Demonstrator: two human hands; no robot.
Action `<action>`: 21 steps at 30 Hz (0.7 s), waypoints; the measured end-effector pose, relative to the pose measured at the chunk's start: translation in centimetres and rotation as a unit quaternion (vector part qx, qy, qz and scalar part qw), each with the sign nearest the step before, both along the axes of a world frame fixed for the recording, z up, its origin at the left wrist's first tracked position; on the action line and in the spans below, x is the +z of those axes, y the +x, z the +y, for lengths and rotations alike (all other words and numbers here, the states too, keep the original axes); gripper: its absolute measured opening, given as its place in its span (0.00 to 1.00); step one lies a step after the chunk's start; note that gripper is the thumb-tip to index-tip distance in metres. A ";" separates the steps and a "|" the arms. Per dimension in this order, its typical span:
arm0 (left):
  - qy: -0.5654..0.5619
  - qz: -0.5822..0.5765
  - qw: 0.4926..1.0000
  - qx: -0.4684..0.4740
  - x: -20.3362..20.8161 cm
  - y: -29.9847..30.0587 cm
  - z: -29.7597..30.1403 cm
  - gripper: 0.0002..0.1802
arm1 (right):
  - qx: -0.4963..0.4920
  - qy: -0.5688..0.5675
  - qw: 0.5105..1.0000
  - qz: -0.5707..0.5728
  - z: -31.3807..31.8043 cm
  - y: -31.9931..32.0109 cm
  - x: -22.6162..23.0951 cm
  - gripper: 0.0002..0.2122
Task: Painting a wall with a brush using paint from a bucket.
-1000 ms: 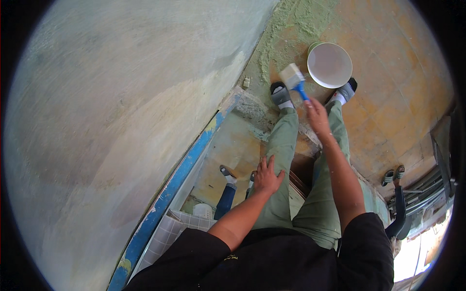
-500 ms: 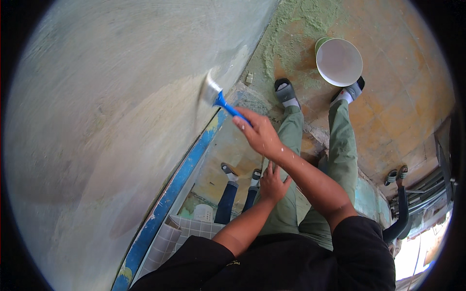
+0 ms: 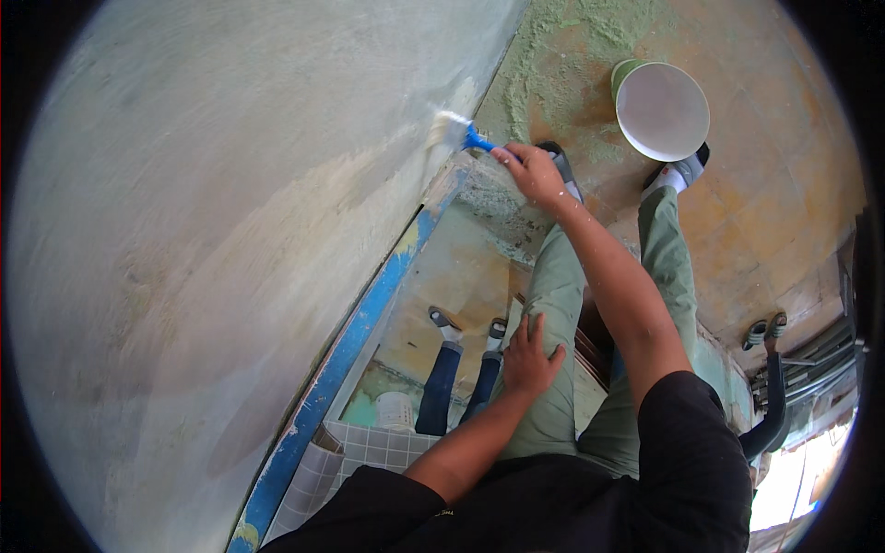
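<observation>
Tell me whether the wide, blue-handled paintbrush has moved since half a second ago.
Yes: the wide paintbrush has moved rightward and upward in the picture, judged against the upper end of the long blue-painted strip.

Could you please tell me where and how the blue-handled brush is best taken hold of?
Probably by the slim blue handle, coming from the picture's right, opposite the pale bristles. The bristles point left, toward the wall, while the handle slants down to the right, narrow enough to wrap; the right hand grips it from that side.
</observation>
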State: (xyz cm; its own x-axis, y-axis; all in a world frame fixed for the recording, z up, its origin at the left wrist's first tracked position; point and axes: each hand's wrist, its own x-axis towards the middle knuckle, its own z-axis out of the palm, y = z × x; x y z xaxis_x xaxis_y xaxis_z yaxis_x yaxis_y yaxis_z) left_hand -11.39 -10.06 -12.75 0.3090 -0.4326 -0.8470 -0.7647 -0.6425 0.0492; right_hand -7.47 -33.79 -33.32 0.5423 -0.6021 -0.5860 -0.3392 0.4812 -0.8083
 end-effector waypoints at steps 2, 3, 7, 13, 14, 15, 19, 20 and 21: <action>0.022 0.012 1.000 0.008 0.1 0.1 -0.4 0.41 | -0.019 0.022 0.997 0.072 0.6 -0.6 -2.1 0.19; 0.023 0.011 1.000 0.007 0.1 0.3 -0.3 0.41 | -0.006 0.029 0.995 0.100 0.8 -0.7 -2.7 0.21; 0.010 0.014 1.000 0.006 0.0 0.4 -0.3 0.41 | -0.019 0.030 0.986 0.161 0.6 -0.3 -4.8 0.22; 0.012 0.012 1.000 0.010 -0.2 0.4 -0.3 0.42 | -0.030 -0.035 0.993 0.113 -0.4 3.7 0.4 0.21; 0.018 0.010 1.000 0.012 -0.1 0.4 -0.2 0.41 | -0.046 -0.047 0.993 0.101 -0.2 3.4 2.5 0.21; 0.018 0.009 1.000 0.012 0.0 0.7 -0.1 0.41 | -0.056 -0.033 0.995 0.071 -0.2 3.1 5.2 0.20; 0.013 -0.008 1.000 0.008 -0.1 0.6 0.4 0.40 | -0.042 -0.008 0.999 -0.027 -1.1 0.5 15.3 0.16; 0.011 -0.013 1.000 0.004 -0.2 0.5 0.5 0.39 | -0.014 -0.003 0.999 -0.045 -1.5 -0.2 17.0 0.15; 0.012 -0.011 1.000 0.005 -0.3 0.5 0.5 0.39 | -0.013 -0.003 0.999 -0.043 -1.4 -0.7 18.0 0.15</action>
